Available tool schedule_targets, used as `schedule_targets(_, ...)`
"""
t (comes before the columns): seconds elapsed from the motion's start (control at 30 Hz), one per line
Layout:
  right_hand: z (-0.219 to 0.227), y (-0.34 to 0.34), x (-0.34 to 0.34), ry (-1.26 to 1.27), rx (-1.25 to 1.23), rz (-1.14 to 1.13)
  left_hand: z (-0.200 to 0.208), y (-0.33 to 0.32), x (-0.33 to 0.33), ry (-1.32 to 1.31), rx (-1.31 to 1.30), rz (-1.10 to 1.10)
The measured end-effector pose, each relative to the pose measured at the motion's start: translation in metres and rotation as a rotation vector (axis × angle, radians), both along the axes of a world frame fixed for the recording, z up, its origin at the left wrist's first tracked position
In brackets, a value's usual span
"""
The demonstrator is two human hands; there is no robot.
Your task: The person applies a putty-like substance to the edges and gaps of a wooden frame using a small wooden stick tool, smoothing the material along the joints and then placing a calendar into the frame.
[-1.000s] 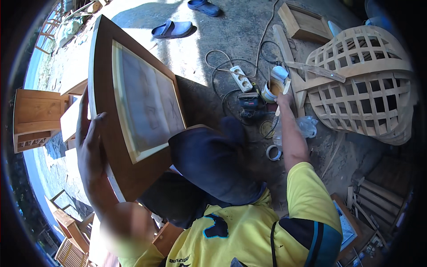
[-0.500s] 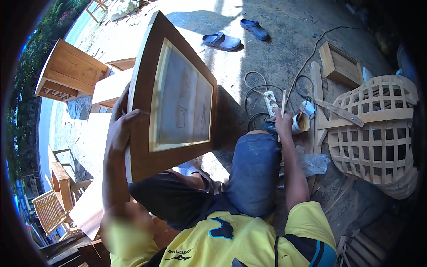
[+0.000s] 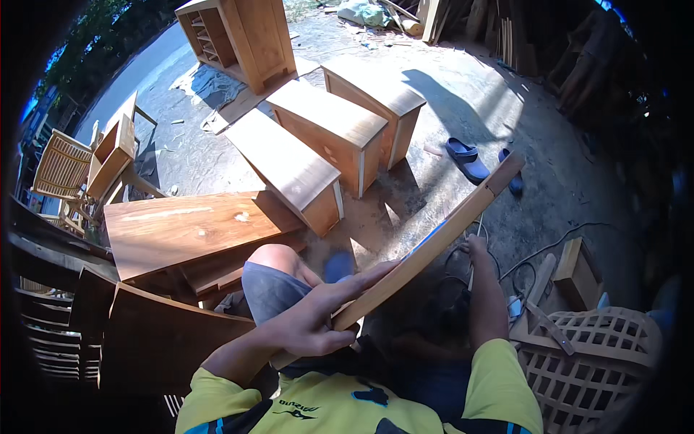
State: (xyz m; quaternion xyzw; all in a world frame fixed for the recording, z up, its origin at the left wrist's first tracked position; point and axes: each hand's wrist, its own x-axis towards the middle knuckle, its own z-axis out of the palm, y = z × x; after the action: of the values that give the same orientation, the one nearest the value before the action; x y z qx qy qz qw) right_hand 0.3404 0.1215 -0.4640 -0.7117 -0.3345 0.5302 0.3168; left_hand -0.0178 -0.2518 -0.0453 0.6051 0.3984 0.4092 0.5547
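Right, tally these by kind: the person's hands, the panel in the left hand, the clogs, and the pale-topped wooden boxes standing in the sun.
Hands (left, right): 2
Panel: 1
Clogs: 2
Boxes: 3
Total: 8

From far off, I see the wooden panel (image 3: 441, 241) edge-on, its flat sides mostly hidden. It covers part of one shoe (image 3: 515, 186). The thin stick (image 3: 471, 278) in the right hand (image 3: 476, 247) is too small to make out. My view's top edge cuts the tall cabinet (image 3: 262, 40).
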Motion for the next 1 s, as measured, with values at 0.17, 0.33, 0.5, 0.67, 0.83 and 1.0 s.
schedule_targets(0.17,-0.065,-0.100,-0.043,0.558,-0.230,-0.128,-0.009,-0.012,-0.002,0.001,0.063,-0.001)
schedule_targets(0.33,-0.062,-0.140,-0.072,0.804,-0.170,-0.247,-0.009,-0.023,-0.002,-0.029,0.067,-0.042)
schedule_targets(0.5,-0.039,-0.152,-0.093,0.985,-0.054,-0.319,-0.011,-0.034,-0.012,-0.044,0.058,-0.034)
schedule_targets(0.67,0.022,-0.105,-0.088,1.113,0.173,-0.263,-0.010,-0.047,-0.047,-0.099,0.221,-0.105)
schedule_targets(0.83,0.097,-0.027,-0.027,0.477,0.490,-0.185,0.045,-0.077,-0.067,-0.381,-0.161,0.254)
schedule_targets(1.0,0.263,0.006,0.000,-0.253,0.772,-0.080,-0.016,-0.095,-0.121,-0.085,0.421,0.542)
